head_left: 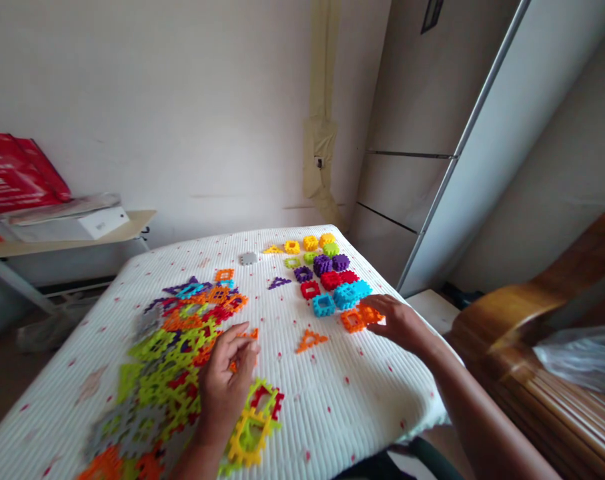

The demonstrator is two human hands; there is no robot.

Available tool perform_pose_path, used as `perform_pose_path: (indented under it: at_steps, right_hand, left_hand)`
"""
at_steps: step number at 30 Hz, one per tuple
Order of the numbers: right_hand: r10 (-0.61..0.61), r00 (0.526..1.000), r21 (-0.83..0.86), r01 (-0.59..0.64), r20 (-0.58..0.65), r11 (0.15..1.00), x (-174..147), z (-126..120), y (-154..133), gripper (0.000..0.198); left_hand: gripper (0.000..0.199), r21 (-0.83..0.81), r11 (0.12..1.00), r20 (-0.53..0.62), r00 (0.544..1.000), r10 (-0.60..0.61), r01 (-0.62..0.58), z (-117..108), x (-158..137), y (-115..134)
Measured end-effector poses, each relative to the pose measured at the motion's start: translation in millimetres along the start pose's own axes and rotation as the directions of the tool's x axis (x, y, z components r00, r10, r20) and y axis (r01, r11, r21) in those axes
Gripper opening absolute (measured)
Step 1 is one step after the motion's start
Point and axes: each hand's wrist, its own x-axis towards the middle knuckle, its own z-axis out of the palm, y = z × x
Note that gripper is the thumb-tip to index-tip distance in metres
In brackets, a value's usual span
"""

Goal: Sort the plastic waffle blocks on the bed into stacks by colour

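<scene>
My left hand is at the right edge of a mixed heap of interlocking plastic pieces. Its fingers are curled toward the thumb around an orange piece, mostly hidden behind them. My right hand reaches in from the right, its fingers bent over an orange square piece. That piece touches another orange square with an open middle. An orange triangle piece lies flat between my hands. Just beyond the right hand are stacked blue pieces and a blue square frame.
Red, purple, green and yellow pieces stand in rows by colour. A grey piece lies at the back. A quilted white cover drapes the table. Wooden furniture is at the right.
</scene>
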Motion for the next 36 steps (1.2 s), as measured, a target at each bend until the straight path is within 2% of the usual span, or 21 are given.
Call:
perform_pose_path:
  at_steps: [5, 17, 25, 31, 36]
  right_hand:
    - [0.004, 0.995, 0.003, -0.004, 0.098, 1.0, 2, 2, 9, 0.042]
    - [0.012, 0.979, 0.016, -0.016, 0.205, 1.0, 14, 14, -6, 0.042]
    - [0.025, 0.981, 0.029, -0.031, 0.192, 0.999, 14, 19, 0, 0.042]
    - [0.024, 0.996, 0.057, -0.029, 0.091, 0.998, 3, 0, 19, 0.04]
    - [0.094, 0.99, 0.003, -0.095, 0.109, 0.996, -4, -13, 38, 0.039]
  left_hand:
    - [0.035, 0.011, 1.0, -0.003, 1.0, 0.009, -0.009, 0, 1, -3]
    - [0.031, 0.015, 1.0, 0.008, 1.0, -0.003, 0.003, -1, 2, -2]
    - [0.029, 0.065, 0.997, 0.016, 0.999, 0.03, -0.031, -2, 2, -4]
    - [0.031, 0.084, 0.995, 0.024, 0.998, 0.055, -0.057, -3, 3, -5]
    - [0.032, 0.095, 0.993, 0.017, 0.997, 0.071, -0.072, -1, 4, -7]
